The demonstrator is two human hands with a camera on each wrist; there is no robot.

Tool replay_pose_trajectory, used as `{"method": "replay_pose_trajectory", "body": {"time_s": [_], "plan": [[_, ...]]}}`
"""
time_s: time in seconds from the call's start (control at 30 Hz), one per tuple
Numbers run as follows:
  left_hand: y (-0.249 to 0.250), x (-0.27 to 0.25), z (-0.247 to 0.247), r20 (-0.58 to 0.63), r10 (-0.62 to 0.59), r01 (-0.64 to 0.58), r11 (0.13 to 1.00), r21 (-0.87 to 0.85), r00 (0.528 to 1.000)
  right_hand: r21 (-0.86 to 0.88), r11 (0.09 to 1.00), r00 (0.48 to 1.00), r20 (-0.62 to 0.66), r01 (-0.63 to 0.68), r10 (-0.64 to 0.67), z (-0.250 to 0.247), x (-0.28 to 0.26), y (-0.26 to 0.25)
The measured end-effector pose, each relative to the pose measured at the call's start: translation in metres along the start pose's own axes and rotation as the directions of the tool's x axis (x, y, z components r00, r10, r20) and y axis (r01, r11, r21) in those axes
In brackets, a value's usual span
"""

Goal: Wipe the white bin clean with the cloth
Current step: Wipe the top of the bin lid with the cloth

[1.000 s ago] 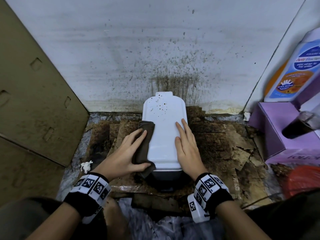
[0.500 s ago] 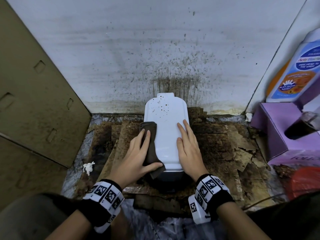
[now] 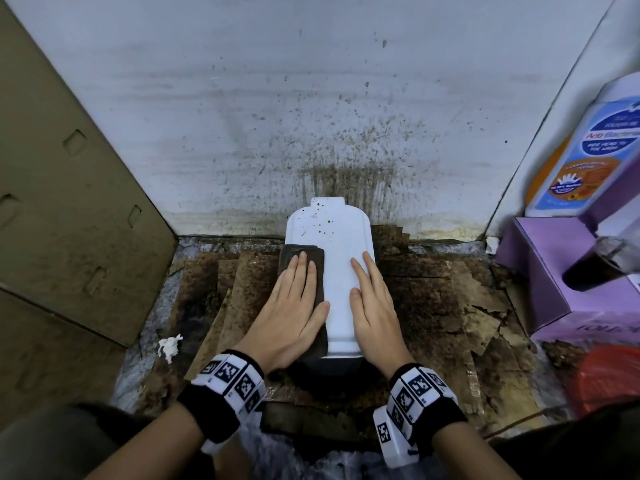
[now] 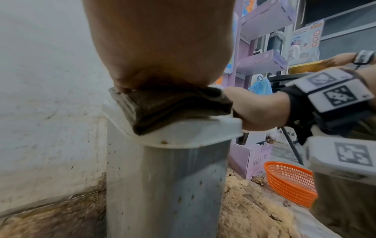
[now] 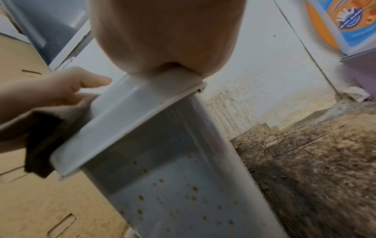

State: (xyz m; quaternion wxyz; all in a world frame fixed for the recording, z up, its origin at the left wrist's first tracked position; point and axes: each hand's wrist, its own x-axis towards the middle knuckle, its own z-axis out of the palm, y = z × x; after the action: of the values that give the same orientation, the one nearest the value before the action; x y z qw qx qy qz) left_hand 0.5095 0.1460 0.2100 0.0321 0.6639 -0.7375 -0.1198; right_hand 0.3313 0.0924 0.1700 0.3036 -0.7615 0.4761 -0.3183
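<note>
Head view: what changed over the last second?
The left hand slid the cloth along the lid's left edge toward the wall, and its fingers flattened on top of the cloth where they had wrapped its side. The right hand stayed flat on the bin lid's right side. The specks at the lid's far end remain.

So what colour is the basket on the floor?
Orange. The mesh basket shows best in the left wrist view, sitting on the floor beside the white bin.
</note>
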Motion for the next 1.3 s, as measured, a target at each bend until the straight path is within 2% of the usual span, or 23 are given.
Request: {"method": "replay_pose_trajectory", "body": {"time_s": [0.33,0.53,0.7,0.9,1.0,1.1,1.3], "plan": [[-0.034,0.092,-0.024,0.100,-0.016,0.017,1.000,-0.004,0.995,0.009,1.000,0.999,0.032,0.000,0.000,-0.002,0.000,-0.003],[-0.047,0.134,-0.036,0.076,-0.052,0.064,0.986,-0.156,0.996,0.018,1.000,0.999,0.040,-0.005,0.005,-0.003,0.001,-0.004],[-0.047,0.127,-0.032,0.042,-0.072,0.079,0.969,-0.234,0.997,0.019,1.000,0.999,0.034,-0.006,0.005,-0.002,-0.001,-0.005],[-0.035,0.090,-0.022,0.048,-0.059,0.068,0.973,-0.221,0.997,0.022,1.000,1.000,0.024,-0.003,0.003,-0.003,-0.002,-0.005],[-0.023,0.063,-0.018,0.071,-0.044,0.055,0.985,-0.163,0.997,0.024,1.000,1.000,0.023,0.006,-0.007,-0.002,-0.003,-0.005],[-0.020,0.049,-0.013,0.054,-0.027,0.028,0.999,-0.029,0.998,0.013,0.999,0.999,-0.011,0.031,-0.031,0.000,-0.002,-0.003],[-0.021,0.069,-0.015,0.089,-0.006,0.003,0.999,0.036,0.996,0.008,1.000,1.000,0.016,0.008,-0.008,-0.002,0.001,-0.003]]}}
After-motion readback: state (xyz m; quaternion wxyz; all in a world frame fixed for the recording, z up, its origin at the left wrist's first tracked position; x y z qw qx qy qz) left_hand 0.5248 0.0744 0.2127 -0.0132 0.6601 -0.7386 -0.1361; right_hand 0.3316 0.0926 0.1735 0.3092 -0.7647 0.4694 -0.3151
